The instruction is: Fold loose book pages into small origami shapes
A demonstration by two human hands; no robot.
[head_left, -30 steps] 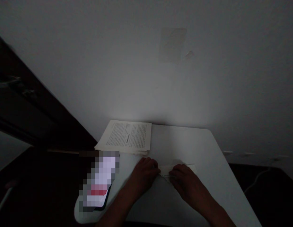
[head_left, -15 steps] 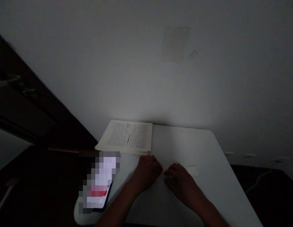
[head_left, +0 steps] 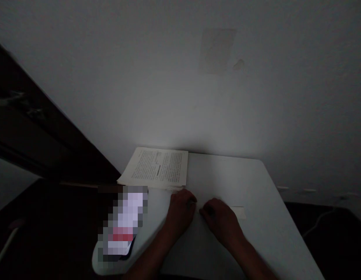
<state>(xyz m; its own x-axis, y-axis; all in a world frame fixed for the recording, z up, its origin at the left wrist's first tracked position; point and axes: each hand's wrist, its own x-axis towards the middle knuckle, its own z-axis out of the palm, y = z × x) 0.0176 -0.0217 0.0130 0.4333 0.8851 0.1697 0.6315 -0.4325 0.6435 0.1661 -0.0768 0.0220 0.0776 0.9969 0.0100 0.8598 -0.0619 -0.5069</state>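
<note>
Close together over the white table (head_left: pixel 215 171), my hands work at its middle in dim light. My left hand (head_left: pixel 182 209) is closed, thumb and fingers pinched just in front of the printed sheets; what is in the pinch is too dark and small to make out. A short gap to the right, my right hand (head_left: pixel 219 217) is also closed in a pinch, fingertips toward the left hand. A pale paper strip (head_left: pixel 239 212) lies under and behind the right hand, its end showing on the right; the hand covers the rest.
A stack of printed sheets (head_left: pixel 159 167) lies at the table's back left, by the wall (head_left: pixel 157 85). A lit phone (head_left: pixel 126 221), blurred out, lies at the left edge. A dark door (head_left: pixel 31 120) stands at left; a cable (head_left: pixel 318 221) hangs at right.
My left hand has turned a little and its fingertips have drawn slightly away from the right hand's. The right hand and the strip's visible end have shifted only slightly.
</note>
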